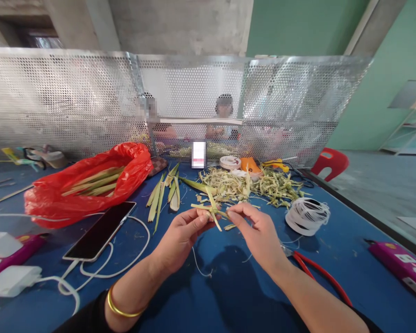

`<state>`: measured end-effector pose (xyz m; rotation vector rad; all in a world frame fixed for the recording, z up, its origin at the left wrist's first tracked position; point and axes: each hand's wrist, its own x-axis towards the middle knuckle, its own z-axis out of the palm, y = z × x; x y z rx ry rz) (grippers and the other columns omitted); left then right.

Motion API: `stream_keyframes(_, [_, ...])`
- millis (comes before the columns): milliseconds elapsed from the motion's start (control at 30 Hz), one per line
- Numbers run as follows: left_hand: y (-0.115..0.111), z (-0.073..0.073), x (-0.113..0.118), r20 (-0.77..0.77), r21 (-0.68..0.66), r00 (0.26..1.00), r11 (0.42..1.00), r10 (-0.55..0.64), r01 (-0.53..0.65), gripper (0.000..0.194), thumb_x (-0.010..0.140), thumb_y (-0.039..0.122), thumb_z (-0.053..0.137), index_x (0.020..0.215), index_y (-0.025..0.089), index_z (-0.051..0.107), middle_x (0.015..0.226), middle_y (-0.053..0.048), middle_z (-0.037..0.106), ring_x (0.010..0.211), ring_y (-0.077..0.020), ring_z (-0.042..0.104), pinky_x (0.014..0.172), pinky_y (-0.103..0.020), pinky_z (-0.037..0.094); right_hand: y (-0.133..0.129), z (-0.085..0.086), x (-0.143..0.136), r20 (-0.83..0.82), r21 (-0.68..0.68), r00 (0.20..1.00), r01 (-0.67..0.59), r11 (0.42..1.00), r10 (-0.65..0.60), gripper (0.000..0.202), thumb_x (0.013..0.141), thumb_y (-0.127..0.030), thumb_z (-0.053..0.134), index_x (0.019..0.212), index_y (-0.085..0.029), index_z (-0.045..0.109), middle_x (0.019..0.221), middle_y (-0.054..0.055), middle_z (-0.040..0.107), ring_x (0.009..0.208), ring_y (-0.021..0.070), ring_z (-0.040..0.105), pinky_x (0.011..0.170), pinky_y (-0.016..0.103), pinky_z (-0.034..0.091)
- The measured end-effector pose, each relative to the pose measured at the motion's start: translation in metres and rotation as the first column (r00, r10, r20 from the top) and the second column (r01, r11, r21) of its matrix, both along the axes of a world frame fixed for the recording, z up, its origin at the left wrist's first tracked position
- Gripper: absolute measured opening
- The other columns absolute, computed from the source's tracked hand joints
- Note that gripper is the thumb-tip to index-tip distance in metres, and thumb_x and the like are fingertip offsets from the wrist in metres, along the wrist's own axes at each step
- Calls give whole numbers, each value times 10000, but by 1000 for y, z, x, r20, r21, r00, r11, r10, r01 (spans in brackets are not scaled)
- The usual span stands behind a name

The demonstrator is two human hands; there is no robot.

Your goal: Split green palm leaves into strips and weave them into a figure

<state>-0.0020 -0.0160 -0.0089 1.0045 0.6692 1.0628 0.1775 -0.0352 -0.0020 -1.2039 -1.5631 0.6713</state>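
Observation:
Near the middle of the blue table, my left hand (190,231) pinches a small cross-shaped piece of folded leaf strips (213,209) between thumb and fingers. On its right side, my right hand (254,226) has thumb and forefinger closed on the end of one strip of that same piece. Both hands are above the tabletop. Just behind them lie green leaf strips (156,203) and a pile of pale folded leaf pieces (229,185). A thin white thread hangs below the left hand.
At left are a red plastic bag (48,199) of leaves, a phone (100,231) with cables and white chargers (14,280). Red-handled pliers (319,273) and a thread spool (307,216) lie right. Behind a perforated screen (194,78) sit people.

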Motion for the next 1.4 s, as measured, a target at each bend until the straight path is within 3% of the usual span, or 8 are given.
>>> stream_keyframes(100, [-3, -2, 3, -92, 14, 996, 1000, -8, 10, 108, 762, 272, 698, 758, 164, 698, 851, -45, 698, 892, -175, 622, 943, -301, 420, -2, -1, 1, 62, 245, 994, 71, 967, -89, 131, 860, -304, 582, 928, -243, 677, 948, 49, 636, 917, 203, 588, 820, 328, 464])
stream_keyframes(300, [-9, 0, 7, -212, 112, 976, 992, -38, 63, 130, 750, 290, 702, 798, 174, 737, 973, -55, 698, 961, -194, 598, 915, -277, 416, -6, -3, -1, 294, 425, 955, -100, 900, -32, 104, 830, -283, 651, 918, -284, 706, 813, 20, 637, 805, 187, 595, 805, 376, 442])
stream_keyframes(600, [-8, -4, 8, -211, 106, 970, 984, -118, 143, 121, 785, 273, 663, 810, 187, 745, 1010, -53, 690, 1014, -200, 568, 943, -289, 389, -7, 0, -3, 309, 335, 951, -120, 934, 12, 74, 785, -183, 701, 756, -232, 654, 730, -21, 652, 749, 157, 591, 788, 339, 409])
stream_keyframes(867, [-9, -5, 7, -184, 73, 974, 987, -129, 145, 152, 787, 250, 650, 894, 199, 745, 1013, -60, 684, 1017, -210, 569, 937, -311, 398, -9, 3, -4, 321, 308, 946, -62, 949, -42, 119, 805, -136, 654, 721, -207, 609, 739, -11, 633, 755, 160, 574, 769, 325, 412])
stream_keyframes(1067, [-10, -3, 9, -297, 209, 954, 978, 40, 24, 54, 722, 205, 704, 757, 202, 746, 903, -28, 677, 993, -195, 575, 921, -273, 407, -10, -2, -6, 247, 214, 969, -30, 976, -25, 131, 830, -176, 632, 709, -208, 592, 730, -10, 612, 769, 160, 570, 767, 320, 421])
stream_keyframes(1267, [-8, -3, 8, -373, 358, 921, 933, 110, 33, 120, 794, 226, 637, 843, 226, 748, 934, -19, 698, 960, -186, 597, 892, -273, 420, -7, -2, -3, 351, 352, 936, -108, 930, -24, 93, 855, -166, 605, 867, -236, 665, 854, 8, 665, 824, 167, 595, 789, 336, 413])
stream_keyframes(1400, [-7, -3, 8, -389, 394, 912, 918, 130, 37, 155, 816, 216, 609, 889, 231, 746, 935, -14, 704, 947, -179, 609, 879, -265, 428, -7, -2, -2, 375, 385, 927, -124, 915, -32, 106, 867, -171, 592, 882, -238, 672, 832, 1, 678, 804, 160, 611, 781, 336, 413])
